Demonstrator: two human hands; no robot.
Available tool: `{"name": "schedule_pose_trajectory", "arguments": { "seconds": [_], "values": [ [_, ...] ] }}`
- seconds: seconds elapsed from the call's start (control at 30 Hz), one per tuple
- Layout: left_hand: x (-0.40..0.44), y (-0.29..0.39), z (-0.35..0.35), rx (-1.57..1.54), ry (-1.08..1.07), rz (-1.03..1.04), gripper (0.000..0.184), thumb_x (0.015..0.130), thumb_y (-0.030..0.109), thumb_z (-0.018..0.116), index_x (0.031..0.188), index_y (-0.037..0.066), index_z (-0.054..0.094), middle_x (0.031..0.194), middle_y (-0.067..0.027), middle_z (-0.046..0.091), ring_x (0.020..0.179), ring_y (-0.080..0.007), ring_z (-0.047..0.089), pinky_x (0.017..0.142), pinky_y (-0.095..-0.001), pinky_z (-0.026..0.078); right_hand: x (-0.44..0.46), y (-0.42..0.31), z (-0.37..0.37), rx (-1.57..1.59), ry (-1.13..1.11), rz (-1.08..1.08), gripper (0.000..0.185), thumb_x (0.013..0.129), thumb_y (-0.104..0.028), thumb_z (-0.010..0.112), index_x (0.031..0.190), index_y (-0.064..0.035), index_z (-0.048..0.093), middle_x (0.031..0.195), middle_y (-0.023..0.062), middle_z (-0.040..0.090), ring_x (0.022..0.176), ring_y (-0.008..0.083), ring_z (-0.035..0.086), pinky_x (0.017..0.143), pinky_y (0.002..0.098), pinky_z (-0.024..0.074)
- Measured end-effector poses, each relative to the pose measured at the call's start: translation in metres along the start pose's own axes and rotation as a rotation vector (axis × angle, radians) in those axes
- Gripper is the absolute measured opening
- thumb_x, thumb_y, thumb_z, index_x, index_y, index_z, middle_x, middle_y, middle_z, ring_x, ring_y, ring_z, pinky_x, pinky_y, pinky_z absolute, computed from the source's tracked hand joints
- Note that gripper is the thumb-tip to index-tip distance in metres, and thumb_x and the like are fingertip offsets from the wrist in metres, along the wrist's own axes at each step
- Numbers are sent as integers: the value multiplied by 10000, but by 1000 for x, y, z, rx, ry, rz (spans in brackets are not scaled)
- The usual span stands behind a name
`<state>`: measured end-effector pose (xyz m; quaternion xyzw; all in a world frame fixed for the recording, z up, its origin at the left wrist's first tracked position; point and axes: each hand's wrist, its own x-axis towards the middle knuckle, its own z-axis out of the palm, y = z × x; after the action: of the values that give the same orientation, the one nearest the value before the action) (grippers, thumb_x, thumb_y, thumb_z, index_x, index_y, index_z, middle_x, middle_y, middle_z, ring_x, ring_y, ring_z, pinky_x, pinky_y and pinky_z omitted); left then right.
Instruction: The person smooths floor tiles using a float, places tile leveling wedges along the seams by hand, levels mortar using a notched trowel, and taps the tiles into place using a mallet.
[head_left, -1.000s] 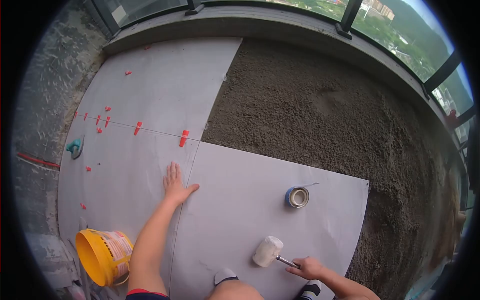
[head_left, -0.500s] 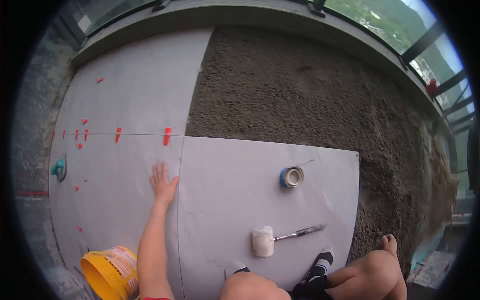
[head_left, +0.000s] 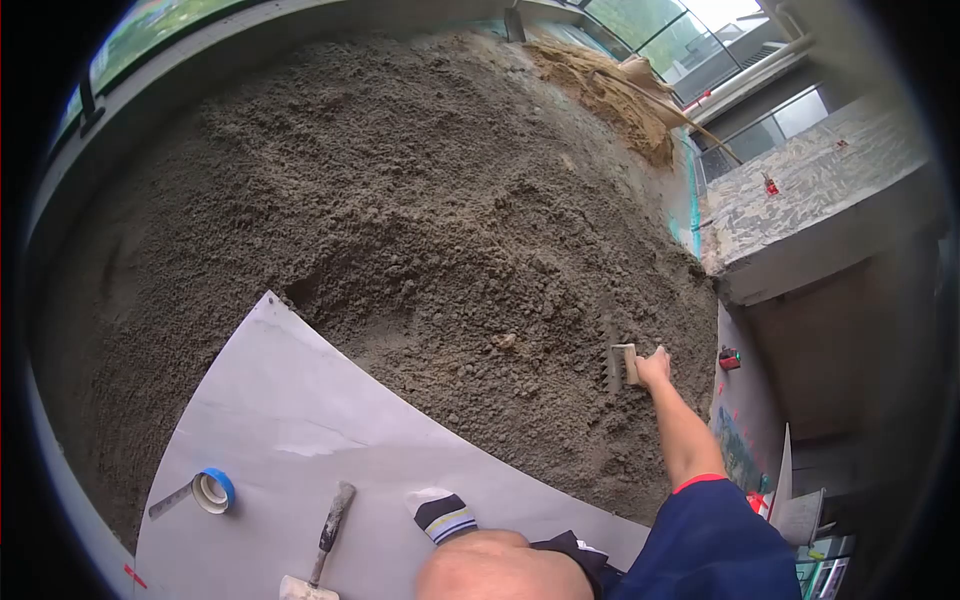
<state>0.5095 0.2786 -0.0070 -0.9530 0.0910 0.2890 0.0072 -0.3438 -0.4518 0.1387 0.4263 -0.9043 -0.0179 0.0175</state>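
Observation:
My right hand [head_left: 654,368] reaches out to the right and is closed around the pale handle of a notched trowel [head_left: 616,368]. The trowel's toothed metal blade rests at the surface of the rough grey mortar bed [head_left: 450,240]. My left hand is out of view. On the large light-grey tile [head_left: 300,410] in front of me lies a mallet [head_left: 325,540] with a white head and dark handle. A round blue-sided can [head_left: 214,490] stands further left, with a flat strip beside it.
My socked foot [head_left: 445,515] is on the tile. Yellowish sand [head_left: 610,100] is heaped at the far edge. A concrete ledge [head_left: 820,190] juts in on the right, with a small red-and-black item [head_left: 730,358] below it. Window frames border the floor.
The view has swung right, from the laid tiles to the mortar. My left hand, spread on a tile before, has left view. My right hand with the notched trowel has come into view.

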Motion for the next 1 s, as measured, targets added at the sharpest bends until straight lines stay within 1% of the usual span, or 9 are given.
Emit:
{"name": "schedule_pose_trajectory", "arguments": {
  "seconds": [0.1,0.17,0.23,0.3,0.47,0.63,0.83,0.93,1.0],
  "values": [
    [-18,34,5,-298,-11,-42,744,972,332,570,1484,-107,257,1560,-288,259,1439,-377,306,1205,-438,218,39,11,52,-56,-201,-95,816,740,-347,755,1415,-21,430,1341,263,558,1264,379,539,1048,438,438],
    [-63,82,-23,-26,-61,-131,817,952,423,583,1479,-114,263,1567,-296,239,1468,-377,248,1210,-399,211,77,28,95,-22,-193,-439,489,784,-230,703,1214,-9,628,1128,256,662,1033,371,653,852,455,509],
    [-82,111,-45,108,-116,-140,720,922,473,596,1337,-107,489,1335,-326,532,1265,-431,513,1067,-442,418,117,45,119,-96,-29,-537,326,836,-183,635,1143,-78,663,1061,248,678,908,400,662,801,483,507],
    [-105,151,-68,249,-218,-117,596,915,457,601,1239,-43,601,1243,-263,616,1156,-403,594,977,-462,478,62,-25,53,-131,-12,-149,369,862,-271,581,1174,-75,596,1175,234,647,1123,423,595,943,496,460],
    [-137,219,-67,-46,41,168,494,911,361,623,1255,7,605,1247,-215,620,1142,-371,596,973,-456,476,169,-66,-9,116,172,-179,549,895,-447,593,1250,-28,601,1262,213,625,1203,373,570,993,455,440],
    [-85,164,-43,-201,331,65,471,896,245,639,1279,-13,552,1232,-204,587,1154,-374,556,972,-444,465,185,-268,-50,257,98,-1103,425,964,-203,522,1305,49,558,1327,218,589,1232,345,537,1049,385,399],
    [-6,118,-35,-219,867,106,493,859,163,647,1276,-45,486,1268,-234,496,1186,-417,465,1022,-466,407,-378,-499,-129,333,-468,-1530,134,754,-94,584,828,-25,497,722,27,451,704,119,439,663,293,397],
    [4,138,-21,-375,839,270,497,856,156,637,1279,-49,474,1277,-228,483,1203,-419,448,1050,-481,380,-551,-538,-122,-72,-280,-1815,150,764,-103,614,848,-15,525,737,201,616,712,404,612,679,472,483],
    [15,149,-20,-300,773,321,515,866,170,624,1302,-50,462,1300,-208,480,1232,-392,441,1077,-472,369,-623,-558,-104,-270,-265,-1952,168,767,-163,638,834,-37,549,745,201,640,785,437,630,711,510,492]
  ]
}}
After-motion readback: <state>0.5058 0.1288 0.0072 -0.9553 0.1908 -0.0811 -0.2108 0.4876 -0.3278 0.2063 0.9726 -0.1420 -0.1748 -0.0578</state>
